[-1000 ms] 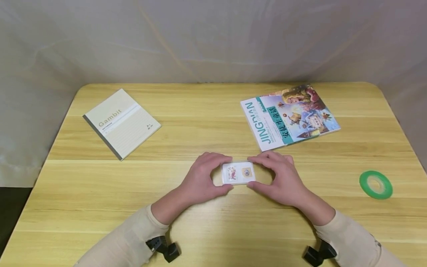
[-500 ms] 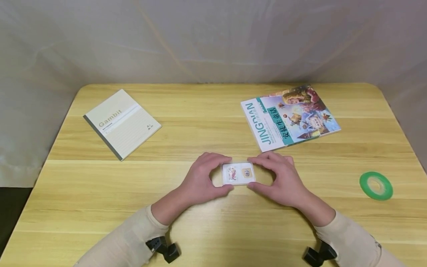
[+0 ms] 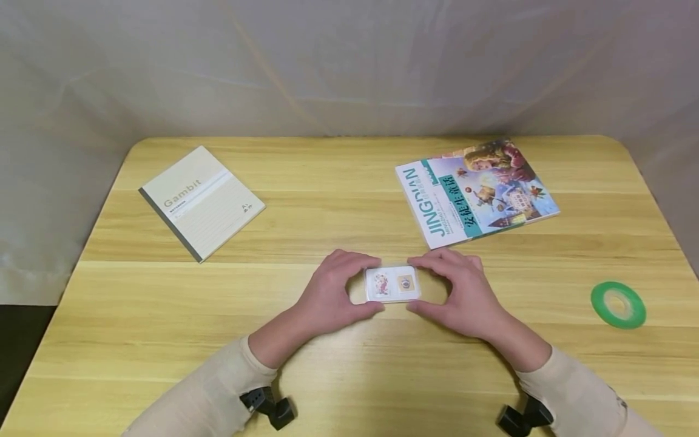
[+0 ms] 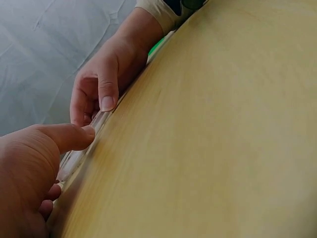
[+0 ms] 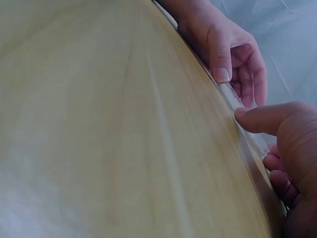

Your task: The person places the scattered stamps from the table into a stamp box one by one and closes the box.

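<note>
A small flat clear plastic case [image 3: 393,284] with a white inside and two little pictures under its lid, one reddish and one on a tan square, lies in the middle of the table. My left hand [image 3: 334,292] pinches its left end between thumb and fingers. On the right end, my right hand [image 3: 460,292] holds it the same way, thumb at the near edge and fingertips at the far edge. Both wrist views show the case edge-on, low against the tabletop, with the thumbs of the left hand [image 4: 34,163] and right hand [image 5: 302,148] along its near side.
A beige notebook [image 3: 202,203] lies at the back left of the wooden table [image 3: 327,200]. Behind the right hand is a paperback book with a colourful cover [image 3: 477,193]. A roll of green tape [image 3: 618,304] rests at the right. Grey cloth [image 3: 349,67] hangs behind the table.
</note>
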Action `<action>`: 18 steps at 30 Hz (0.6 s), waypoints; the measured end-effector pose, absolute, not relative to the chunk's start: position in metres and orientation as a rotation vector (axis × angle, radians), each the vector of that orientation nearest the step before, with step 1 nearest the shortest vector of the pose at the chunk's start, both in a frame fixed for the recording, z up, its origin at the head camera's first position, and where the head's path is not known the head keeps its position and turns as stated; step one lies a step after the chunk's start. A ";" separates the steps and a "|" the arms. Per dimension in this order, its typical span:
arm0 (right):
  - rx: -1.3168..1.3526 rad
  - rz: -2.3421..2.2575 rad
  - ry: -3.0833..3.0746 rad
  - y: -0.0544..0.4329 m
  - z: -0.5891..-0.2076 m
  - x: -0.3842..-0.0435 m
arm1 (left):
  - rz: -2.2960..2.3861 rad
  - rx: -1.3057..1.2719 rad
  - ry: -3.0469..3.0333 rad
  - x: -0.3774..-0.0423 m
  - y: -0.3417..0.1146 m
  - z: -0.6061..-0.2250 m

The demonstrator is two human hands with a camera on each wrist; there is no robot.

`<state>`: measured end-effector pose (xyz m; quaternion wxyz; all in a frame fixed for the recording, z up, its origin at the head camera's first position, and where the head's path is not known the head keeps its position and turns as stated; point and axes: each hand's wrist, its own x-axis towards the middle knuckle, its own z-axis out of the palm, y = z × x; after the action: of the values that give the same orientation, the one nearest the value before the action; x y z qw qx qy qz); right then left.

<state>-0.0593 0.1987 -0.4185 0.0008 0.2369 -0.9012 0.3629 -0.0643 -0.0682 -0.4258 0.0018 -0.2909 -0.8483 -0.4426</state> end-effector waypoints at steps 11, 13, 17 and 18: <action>0.739 1.110 -2.839 0.198 -0.418 -0.060 | -1.377 -0.923 -2.686 -0.064 -0.068 -0.425; 0.739 1.104 -2.844 0.198 -0.418 -0.060 | -1.379 -0.923 -2.688 -0.064 -0.068 -0.425; 0.741 1.093 -2.856 0.198 -0.418 -0.060 | -1.385 -0.924 -2.687 -0.064 -0.068 -0.425; 0.742 1.089 -2.858 0.198 -0.418 -0.061 | -1.385 -0.925 -2.687 -0.064 -0.067 -0.424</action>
<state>-0.0606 0.1977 -0.4179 -0.0029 0.2357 -0.9082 0.3459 -0.0642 -0.0672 -0.4243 -0.0099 -0.2927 -0.8499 -0.4381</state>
